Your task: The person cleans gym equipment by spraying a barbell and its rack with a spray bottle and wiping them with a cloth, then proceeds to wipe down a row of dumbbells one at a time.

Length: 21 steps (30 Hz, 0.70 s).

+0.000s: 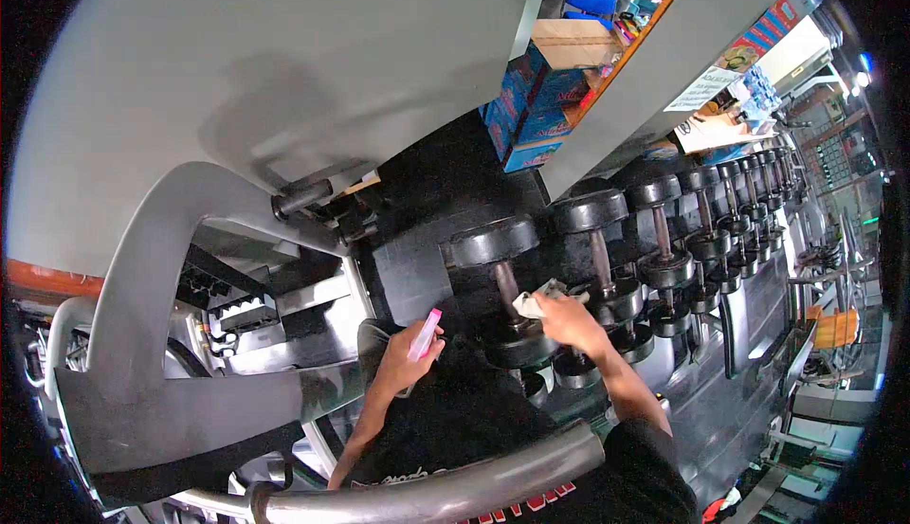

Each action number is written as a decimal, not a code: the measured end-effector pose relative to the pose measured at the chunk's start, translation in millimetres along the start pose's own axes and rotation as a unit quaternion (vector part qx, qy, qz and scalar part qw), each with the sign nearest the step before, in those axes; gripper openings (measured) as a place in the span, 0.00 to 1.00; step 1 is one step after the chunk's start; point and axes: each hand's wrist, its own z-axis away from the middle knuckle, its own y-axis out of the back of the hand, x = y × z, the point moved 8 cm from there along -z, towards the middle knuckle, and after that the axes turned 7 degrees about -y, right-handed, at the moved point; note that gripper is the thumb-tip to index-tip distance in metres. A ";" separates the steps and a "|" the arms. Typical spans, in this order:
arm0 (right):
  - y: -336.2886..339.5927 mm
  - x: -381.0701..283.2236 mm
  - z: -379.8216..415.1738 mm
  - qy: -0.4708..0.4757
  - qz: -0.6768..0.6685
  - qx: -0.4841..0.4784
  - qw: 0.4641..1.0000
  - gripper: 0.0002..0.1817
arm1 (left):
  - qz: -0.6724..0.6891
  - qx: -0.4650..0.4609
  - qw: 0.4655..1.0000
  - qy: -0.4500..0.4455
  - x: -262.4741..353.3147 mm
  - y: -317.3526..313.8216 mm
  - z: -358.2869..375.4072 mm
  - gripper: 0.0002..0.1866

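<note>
My left hand (406,358) is closed around a small pink bottle (427,334), its brighter pink end pointing up; the lower part is hidden by the fingers. My right hand (566,320) grips a pale, crumpled cloth (531,306). That cloth lies against the nearest black dumbbell (493,242), where the handle meets the lower head. A second dumbbell (590,209) stands just beyond, partly behind my right hand.
More dumbbells (701,178) continue along the rack to the right. A grey machine frame (123,306) fills the left side, and a metal tube (455,477) crosses in front of my body. Blue boxes (536,107) are stacked beside a grey partition (654,60).
</note>
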 end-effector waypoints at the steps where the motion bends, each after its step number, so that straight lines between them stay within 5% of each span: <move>1: 9.6 -14.3 10.8 -0.010 0.009 0.006 1.000 0.23 | -0.001 -0.001 1.000 -0.002 0.3 -0.8 -0.3 0.10; 6: 9.1 -92.5 49.4 0.090 -0.063 0.016 0.994 0.24 | -0.033 0.001 0.998 -0.049 8.8 -5.7 -2.0 0.10; 8: 5.5 -100.1 43.7 0.045 -0.269 -0.074 0.959 0.24 | -0.020 -0.006 1.000 -0.007 11.7 -5.2 -1.1 0.10; 10: 22.0 -97.6 39.2 0.114 -0.349 0.088 0.926 0.22 | -0.008 -0.012 0.999 0.040 11.4 -6.0 3.0 0.10; 11: 11.3 -82.3 34.6 0.039 -0.424 0.035 0.904 0.21 | -0.014 -0.002 1.000 0.017 16.3 -5.2 2.8 0.10; 14: 26.6 -59.8 43.6 0.036 -0.563 0.136 0.814 0.15 | -0.042 0.001 0.998 -0.043 27.9 -11.0 7.8 0.11; 21: 1.2 6.4 104.7 -0.083 -0.596 0.290 0.744 0.20 | -0.023 -0.066 0.997 -0.027 36.2 -30.3 26.3 0.13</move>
